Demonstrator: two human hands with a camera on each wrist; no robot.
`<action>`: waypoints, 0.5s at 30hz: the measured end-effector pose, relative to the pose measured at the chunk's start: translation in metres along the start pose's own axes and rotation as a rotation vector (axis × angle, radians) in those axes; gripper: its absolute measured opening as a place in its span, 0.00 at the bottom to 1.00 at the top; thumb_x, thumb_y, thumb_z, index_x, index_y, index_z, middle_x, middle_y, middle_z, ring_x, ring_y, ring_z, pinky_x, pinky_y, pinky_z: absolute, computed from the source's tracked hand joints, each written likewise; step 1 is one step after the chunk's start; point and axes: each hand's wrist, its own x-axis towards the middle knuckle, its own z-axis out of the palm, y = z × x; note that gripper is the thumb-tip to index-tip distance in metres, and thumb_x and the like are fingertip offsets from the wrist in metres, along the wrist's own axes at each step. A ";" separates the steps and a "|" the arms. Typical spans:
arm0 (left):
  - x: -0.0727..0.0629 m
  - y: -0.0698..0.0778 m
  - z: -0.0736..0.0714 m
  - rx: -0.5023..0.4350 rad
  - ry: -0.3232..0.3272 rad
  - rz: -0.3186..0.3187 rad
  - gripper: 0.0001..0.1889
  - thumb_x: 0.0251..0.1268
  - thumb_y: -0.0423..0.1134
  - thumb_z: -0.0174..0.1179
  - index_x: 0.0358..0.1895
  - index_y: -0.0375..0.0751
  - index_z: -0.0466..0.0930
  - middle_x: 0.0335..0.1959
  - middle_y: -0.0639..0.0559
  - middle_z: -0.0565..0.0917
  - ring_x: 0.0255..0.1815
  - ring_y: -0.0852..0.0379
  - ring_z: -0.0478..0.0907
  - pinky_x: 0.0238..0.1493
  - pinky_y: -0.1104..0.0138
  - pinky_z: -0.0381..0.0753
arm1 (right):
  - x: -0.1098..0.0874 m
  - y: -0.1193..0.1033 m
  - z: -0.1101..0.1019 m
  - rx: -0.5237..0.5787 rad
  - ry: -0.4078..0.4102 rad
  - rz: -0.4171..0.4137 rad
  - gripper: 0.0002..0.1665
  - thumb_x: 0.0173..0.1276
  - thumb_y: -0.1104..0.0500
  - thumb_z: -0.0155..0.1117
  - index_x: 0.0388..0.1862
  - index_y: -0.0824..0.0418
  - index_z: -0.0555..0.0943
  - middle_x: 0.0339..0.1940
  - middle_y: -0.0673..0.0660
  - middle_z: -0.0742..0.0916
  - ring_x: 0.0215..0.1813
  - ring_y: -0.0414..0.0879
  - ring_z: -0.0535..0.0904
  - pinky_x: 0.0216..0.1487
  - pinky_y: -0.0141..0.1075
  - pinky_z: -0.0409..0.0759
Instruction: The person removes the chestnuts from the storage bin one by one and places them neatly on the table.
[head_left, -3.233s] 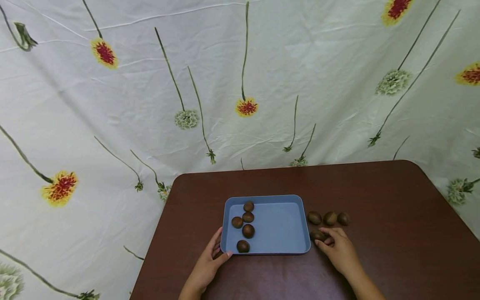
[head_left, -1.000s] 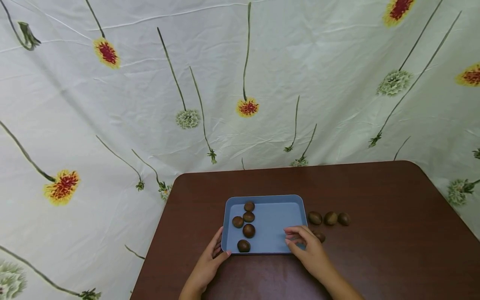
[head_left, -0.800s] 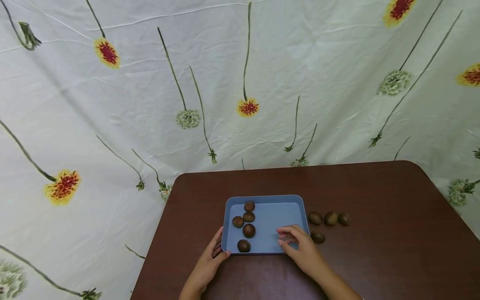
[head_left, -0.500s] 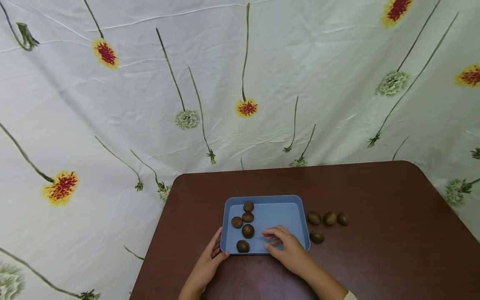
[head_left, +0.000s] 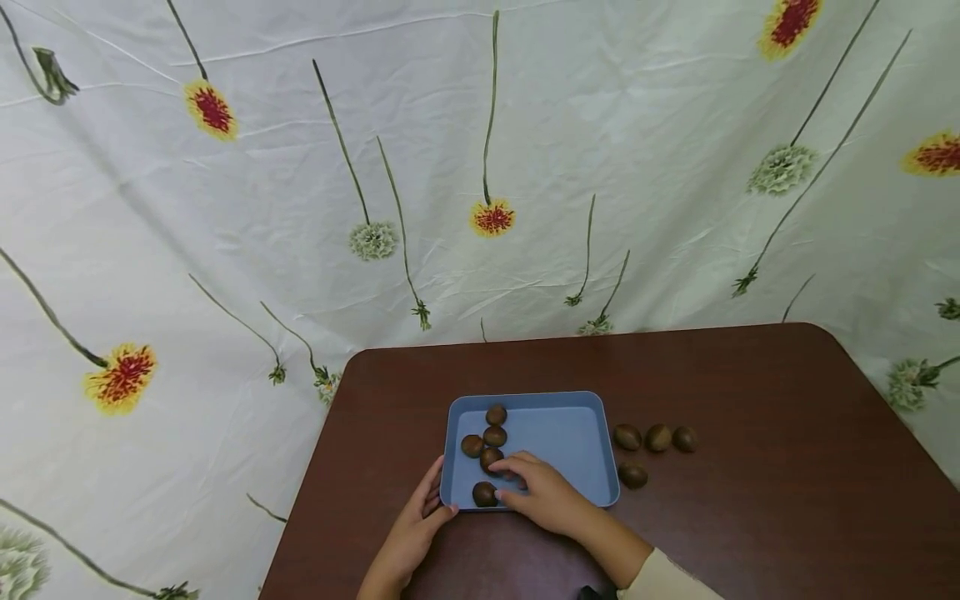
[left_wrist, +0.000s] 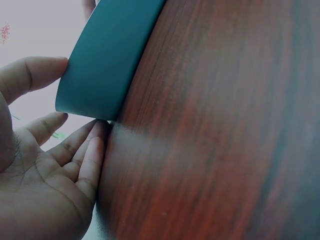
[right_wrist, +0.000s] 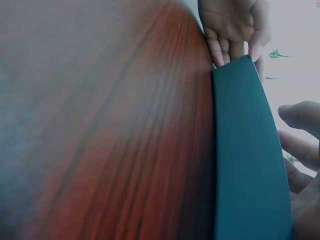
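In the head view, a blue rectangular tray (head_left: 558,433) lies on the table with several dark brown, roundish fruits along its left side. My left hand (head_left: 408,529) holds the tray's front left corner; the left wrist view shows the thumb on the rim and the other fingers at the bottom corner. My right hand (head_left: 543,496) reaches over the tray's front edge, thumb and fingers spread. Its index finger is at a brown fruit (head_left: 491,460) and its thumb at the fruit nearest the front wall (head_left: 484,494). Whether it touches them is unclear.
Right of the tray, three fruits (head_left: 658,437) lie in a row on the dark red-brown table (head_left: 757,500), with another single fruit (head_left: 633,475) in front of them. Behind the table hangs a white flowered cloth (head_left: 660,167).
My right hand has left the single fruit right of the tray and moved leftward across the tray to the fruits inside. The left hand stays at the corner.
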 end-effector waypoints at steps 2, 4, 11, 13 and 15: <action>0.000 0.000 0.000 0.004 -0.006 -0.002 0.42 0.70 0.41 0.63 0.82 0.59 0.51 0.79 0.39 0.62 0.76 0.38 0.63 0.75 0.41 0.60 | 0.003 -0.002 0.002 -0.024 -0.014 -0.010 0.24 0.75 0.49 0.63 0.66 0.55 0.79 0.58 0.51 0.83 0.57 0.46 0.79 0.57 0.39 0.79; 0.000 -0.001 -0.001 0.008 -0.015 -0.003 0.42 0.71 0.41 0.63 0.82 0.59 0.50 0.80 0.39 0.61 0.77 0.37 0.62 0.75 0.41 0.60 | 0.006 -0.003 0.004 -0.049 -0.025 -0.020 0.24 0.74 0.50 0.64 0.66 0.55 0.79 0.58 0.52 0.83 0.57 0.46 0.80 0.57 0.40 0.79; 0.000 0.000 0.000 -0.017 -0.018 0.018 0.42 0.71 0.39 0.62 0.82 0.59 0.51 0.80 0.39 0.60 0.77 0.38 0.61 0.76 0.41 0.58 | 0.018 -0.002 0.005 -0.104 -0.065 -0.015 0.23 0.70 0.52 0.70 0.63 0.52 0.82 0.60 0.52 0.84 0.58 0.46 0.81 0.59 0.41 0.79; 0.000 0.001 -0.001 -0.025 -0.021 0.027 0.41 0.71 0.38 0.62 0.82 0.58 0.51 0.81 0.40 0.59 0.78 0.38 0.61 0.77 0.41 0.56 | 0.022 0.001 0.006 -0.096 -0.076 -0.011 0.22 0.68 0.52 0.71 0.60 0.51 0.84 0.58 0.51 0.85 0.58 0.46 0.81 0.59 0.40 0.79; -0.001 0.002 -0.001 -0.034 -0.025 0.031 0.42 0.70 0.37 0.62 0.82 0.57 0.51 0.81 0.40 0.58 0.79 0.38 0.60 0.78 0.41 0.54 | 0.024 0.003 0.007 -0.071 -0.082 -0.006 0.21 0.67 0.51 0.73 0.58 0.51 0.85 0.56 0.51 0.86 0.57 0.45 0.82 0.58 0.39 0.79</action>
